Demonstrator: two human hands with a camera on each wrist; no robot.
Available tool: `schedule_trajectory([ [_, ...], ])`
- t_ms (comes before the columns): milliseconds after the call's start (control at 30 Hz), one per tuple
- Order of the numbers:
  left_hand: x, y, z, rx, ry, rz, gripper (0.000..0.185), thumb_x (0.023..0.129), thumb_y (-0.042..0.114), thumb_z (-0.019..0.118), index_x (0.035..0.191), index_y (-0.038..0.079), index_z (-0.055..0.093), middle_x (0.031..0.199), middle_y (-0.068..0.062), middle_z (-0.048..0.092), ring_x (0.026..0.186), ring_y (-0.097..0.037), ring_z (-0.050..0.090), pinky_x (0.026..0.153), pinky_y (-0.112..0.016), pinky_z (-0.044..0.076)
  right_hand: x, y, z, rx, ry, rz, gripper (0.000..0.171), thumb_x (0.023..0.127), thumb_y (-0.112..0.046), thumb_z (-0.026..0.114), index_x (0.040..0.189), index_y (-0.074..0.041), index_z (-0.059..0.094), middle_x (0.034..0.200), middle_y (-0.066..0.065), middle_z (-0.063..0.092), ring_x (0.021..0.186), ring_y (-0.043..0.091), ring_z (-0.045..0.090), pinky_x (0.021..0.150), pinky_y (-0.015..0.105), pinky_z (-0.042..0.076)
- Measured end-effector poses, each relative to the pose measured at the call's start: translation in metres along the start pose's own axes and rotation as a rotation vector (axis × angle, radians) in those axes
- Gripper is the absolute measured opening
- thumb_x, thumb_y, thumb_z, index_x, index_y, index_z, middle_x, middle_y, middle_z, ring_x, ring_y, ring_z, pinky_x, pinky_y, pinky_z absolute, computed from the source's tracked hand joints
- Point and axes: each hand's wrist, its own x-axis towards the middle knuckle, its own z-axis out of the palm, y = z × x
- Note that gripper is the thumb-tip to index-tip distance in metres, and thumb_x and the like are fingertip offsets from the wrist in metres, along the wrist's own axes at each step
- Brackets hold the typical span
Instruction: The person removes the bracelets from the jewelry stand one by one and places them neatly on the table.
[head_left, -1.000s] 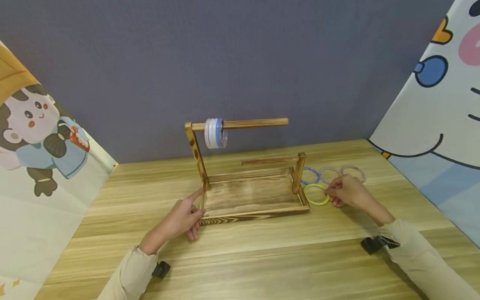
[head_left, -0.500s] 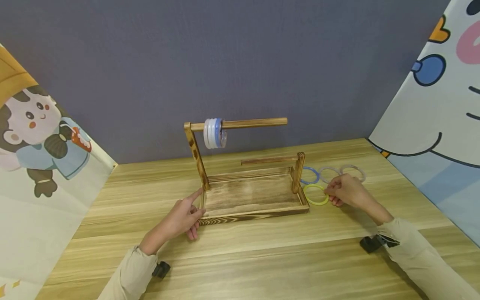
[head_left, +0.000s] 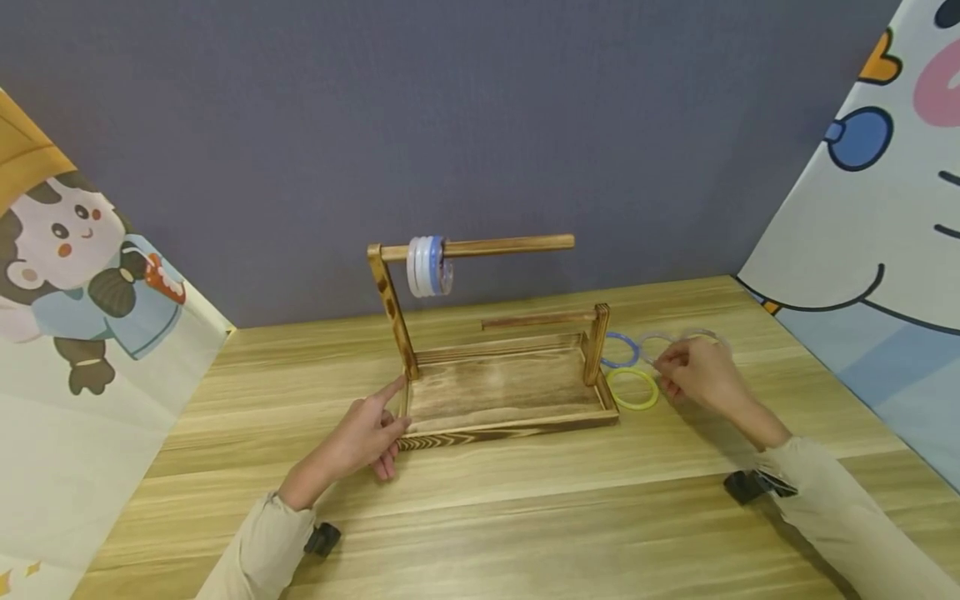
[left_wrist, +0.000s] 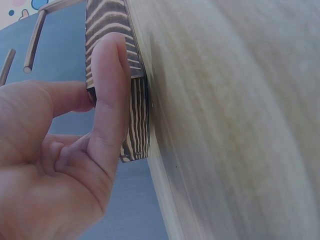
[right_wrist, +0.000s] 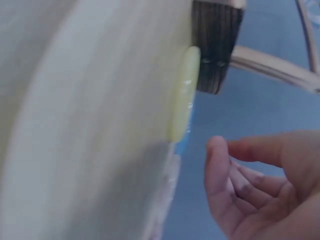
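1. Steadying the wooden rack [head_left: 504, 392] at its near left corner, the left hand [head_left: 365, 435] rests straight fingers against the tray's edge, holding nothing, seemingly so the frame cannot slide.
2. The right hand [head_left: 699, 373] hovers with relaxed fingers over the clear rings [head_left: 658, 345] on the table [head_left: 525, 517], right of the rack; no grasp shows.
3. A yellow ring [head_left: 633, 388] lies flat just beside the rack's right post, a blue ring [head_left: 619, 350] beyond it.
4. Several pale rings [head_left: 429, 266] hang on the upper rod's left end, away from its open tip.

No readable text or labels anywhere.
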Motion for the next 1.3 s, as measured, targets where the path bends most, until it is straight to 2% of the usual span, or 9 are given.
schedule_trajectory([
  [133,0.001,0.000,0.000,0.001,-0.005,0.003,0.073,0.102,0.008,0.055,0.160,0.006,0.011,0.063,-0.016,0.060,0.043,-0.026,0.063,0.040,-0.041,0.058,-0.005,-0.018,-0.006,-0.074,0.109,-0.051,0.017,0.096,-0.008,0.062,0.093,0.004,0.073,0.067,0.007,0.070,0.053,0.018,0.065,0.040,0.023,0.048],
  [233,0.001,-0.001,0.000,0.002,-0.003,0.001,0.073,0.102,0.007,0.055,0.160,0.006,0.011,0.062,-0.016,0.060,0.043,-0.026,0.063,0.040,-0.041,0.058,-0.011,-0.037,-0.008,-0.073,0.168,-0.090,0.015,0.096,-0.008,0.063,0.098,0.004,0.073,0.076,0.011,0.072,0.057,0.019,0.067,0.042,0.022,0.049],
  [400,0.001,0.000,0.000,-0.001,-0.003,0.002,0.073,0.102,0.007,0.055,0.160,0.006,0.012,0.062,-0.016,0.060,0.043,-0.026,0.063,0.040,-0.041,0.058,-0.016,-0.070,-0.006,-0.119,0.310,-0.250,0.008,0.090,-0.003,0.070,0.095,0.000,0.075,0.076,0.009,0.074,0.061,0.019,0.069,0.050,0.026,0.057],
  [500,0.002,0.000,0.000,-0.005,-0.007,0.007,0.073,0.102,0.008,0.055,0.160,0.007,0.011,0.062,-0.016,0.060,0.043,-0.026,0.063,0.040,-0.041,0.058,-0.019,-0.086,-0.001,-0.128,0.364,-0.330,0.007,0.089,-0.002,0.071,0.095,-0.001,0.075,0.077,0.007,0.074,0.063,0.019,0.069,0.053,0.028,0.060],
  [633,0.002,0.000,0.001,-0.009,-0.007,0.008,0.073,0.102,0.008,0.055,0.160,0.007,0.011,0.062,-0.016,0.060,0.043,-0.026,0.063,0.040,-0.041,0.058,-0.020,-0.106,0.005,-0.105,0.382,-0.379,0.010,0.091,-0.005,0.071,0.100,-0.001,0.074,0.079,0.006,0.072,0.065,0.017,0.067,0.054,0.028,0.059],
  [900,-0.001,0.000,0.000,-0.004,-0.006,0.011,0.073,0.102,0.007,0.055,0.160,0.005,0.011,0.061,-0.016,0.060,0.043,-0.026,0.063,0.040,-0.041,0.058,-0.009,-0.148,0.026,-0.057,0.389,-0.549,0.022,0.089,-0.003,0.073,0.111,0.001,0.071,0.090,0.008,0.071,0.074,0.016,0.065,0.058,0.032,0.058],
  [1033,-0.001,0.000,-0.001,-0.007,-0.004,0.012,0.073,0.102,0.007,0.055,0.160,0.006,0.011,0.061,-0.016,0.060,0.043,-0.026,0.063,0.040,-0.041,0.058,0.003,-0.166,0.037,-0.002,0.372,-0.585,0.024,0.091,-0.007,0.073,0.113,0.001,0.071,0.098,0.011,0.072,0.082,0.020,0.065,0.064,0.034,0.058],
  [1200,-0.001,0.000,0.000,-0.005,-0.001,0.007,0.073,0.102,0.007,0.055,0.160,0.007,0.011,0.062,-0.016,0.060,0.043,-0.026,0.062,0.040,-0.041,0.058,0.019,-0.185,0.052,0.097,0.344,-0.606,0.027,0.093,-0.008,0.071,0.117,0.002,0.070,0.111,0.014,0.071,0.096,0.025,0.066,0.081,0.037,0.059],
  [1300,0.000,0.000,0.000,-0.002,-0.002,0.007,0.074,0.102,0.008,0.056,0.160,0.007,0.011,0.062,-0.016,0.060,0.043,-0.026,0.062,0.039,-0.041,0.058,0.028,-0.197,0.059,0.163,0.322,-0.597,0.028,0.094,-0.009,0.069,0.121,0.000,0.069,0.114,0.013,0.070,0.097,0.024,0.067,0.082,0.036,0.061],
])
